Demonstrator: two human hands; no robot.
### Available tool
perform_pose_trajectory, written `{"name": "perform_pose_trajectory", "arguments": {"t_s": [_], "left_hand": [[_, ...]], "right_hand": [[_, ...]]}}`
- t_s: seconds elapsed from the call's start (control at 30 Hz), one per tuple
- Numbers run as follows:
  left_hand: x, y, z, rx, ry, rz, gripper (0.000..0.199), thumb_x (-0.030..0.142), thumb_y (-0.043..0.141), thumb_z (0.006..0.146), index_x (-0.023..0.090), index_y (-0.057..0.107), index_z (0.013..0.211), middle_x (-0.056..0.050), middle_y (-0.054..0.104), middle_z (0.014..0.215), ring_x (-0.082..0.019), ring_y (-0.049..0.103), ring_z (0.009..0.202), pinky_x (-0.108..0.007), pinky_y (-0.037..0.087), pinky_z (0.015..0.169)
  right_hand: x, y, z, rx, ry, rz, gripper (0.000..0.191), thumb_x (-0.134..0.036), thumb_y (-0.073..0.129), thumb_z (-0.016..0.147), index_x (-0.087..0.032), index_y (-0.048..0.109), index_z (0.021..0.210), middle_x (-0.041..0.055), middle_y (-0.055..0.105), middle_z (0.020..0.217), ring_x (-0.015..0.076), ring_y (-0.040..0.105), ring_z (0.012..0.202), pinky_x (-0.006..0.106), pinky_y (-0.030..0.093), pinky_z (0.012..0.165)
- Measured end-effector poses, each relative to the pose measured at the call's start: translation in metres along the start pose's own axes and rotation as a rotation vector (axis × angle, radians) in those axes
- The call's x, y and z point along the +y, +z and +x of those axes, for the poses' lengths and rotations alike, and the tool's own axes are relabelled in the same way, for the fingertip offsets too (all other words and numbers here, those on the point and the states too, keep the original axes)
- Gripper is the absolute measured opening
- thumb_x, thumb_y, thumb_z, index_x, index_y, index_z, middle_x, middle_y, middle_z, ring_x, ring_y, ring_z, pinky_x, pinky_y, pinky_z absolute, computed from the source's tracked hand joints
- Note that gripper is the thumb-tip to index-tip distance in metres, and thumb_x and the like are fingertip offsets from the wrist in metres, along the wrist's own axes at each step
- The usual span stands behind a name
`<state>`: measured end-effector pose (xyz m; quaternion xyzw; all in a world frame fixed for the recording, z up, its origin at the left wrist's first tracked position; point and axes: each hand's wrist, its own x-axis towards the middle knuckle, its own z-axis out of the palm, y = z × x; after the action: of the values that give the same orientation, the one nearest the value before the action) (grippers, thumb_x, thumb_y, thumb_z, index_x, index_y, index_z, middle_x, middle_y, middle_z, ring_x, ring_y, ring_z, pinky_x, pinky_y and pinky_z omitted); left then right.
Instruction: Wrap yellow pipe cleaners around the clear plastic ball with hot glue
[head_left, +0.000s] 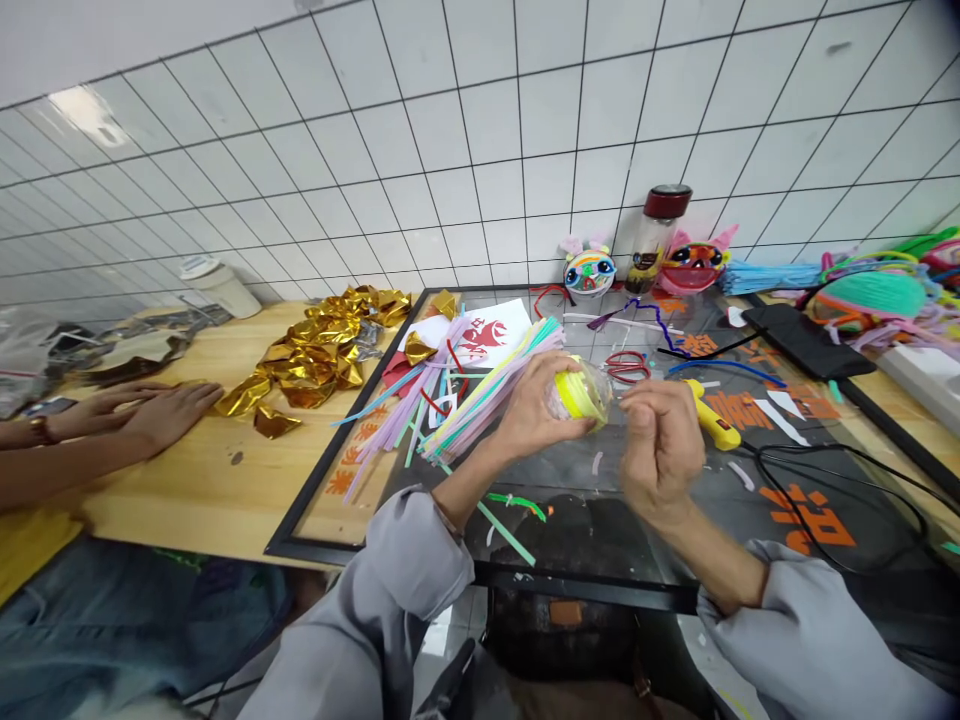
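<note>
My left hand [529,408] is wrapped round a clear, rounded plastic piece [576,393] with bright yellow strips on it, held above the dark tabletop. Just to its right, my right hand [661,445] is closed, with thumb and forefinger pinched towards the plastic piece; what sits in the pinch is too small to make out. A yellow-handled tool [718,418] with a black cord shows behind my right hand, partly hidden by it. Left of my left hand lies a bundle of pastel pipe cleaners [499,390].
Another person's hands [169,410] rest on the wooden table at left, near crumpled gold foil [322,345]. Two decorated animal heads [589,270] and a bottle [654,240] stand by the tiled wall. Red-handled scissors [628,368], a black phone-like slab [806,335] and cable loops [840,480] lie around.
</note>
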<state>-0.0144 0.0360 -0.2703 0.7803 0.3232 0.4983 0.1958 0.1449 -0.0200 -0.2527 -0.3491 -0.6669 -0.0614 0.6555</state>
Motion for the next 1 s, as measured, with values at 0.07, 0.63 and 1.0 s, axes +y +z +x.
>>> {"name": "perform_pose_trajectory", "arguments": {"t_s": [0.07,0.63,1.0], "left_hand": [[0.002,-0.001,0.000,-0.022,-0.014,0.001,0.058,0.030,0.083,0.064,0.021,0.055,0.114,-0.012,0.060,0.127,-0.028,0.054,0.127,-0.049,0.041,0.113],[0.011,0.003,-0.001,-0.019,-0.031,-0.013,0.062,0.030,0.084,0.060,0.021,0.055,0.114,-0.012,0.055,0.130,-0.029,0.052,0.128,-0.051,0.039,0.113],[0.015,-0.007,0.003,-0.219,-0.102,-0.110,0.061,0.030,0.085,0.056,0.022,0.057,0.110,-0.009,0.056,0.123,-0.028,0.055,0.121,-0.048,0.042,0.109]], "right_hand": [[0.007,0.001,0.001,0.050,0.107,-0.020,0.016,-0.017,0.043,0.097,-0.023,0.057,0.090,0.0040,0.059,0.084,0.0192,0.058,0.084,0.036,0.048,0.077],[0.053,0.012,0.029,-0.104,0.501,0.096,0.018,-0.032,0.056,0.086,-0.018,0.068,0.088,0.0042,0.068,0.083,0.0175,0.061,0.072,0.032,0.049,0.068],[0.095,0.102,0.105,-1.094,0.162,0.058,0.030,-0.015,0.051,0.089,-0.015,0.076,0.106,0.0110,0.075,0.115,0.0228,0.068,0.108,0.035,0.049,0.094]]}}
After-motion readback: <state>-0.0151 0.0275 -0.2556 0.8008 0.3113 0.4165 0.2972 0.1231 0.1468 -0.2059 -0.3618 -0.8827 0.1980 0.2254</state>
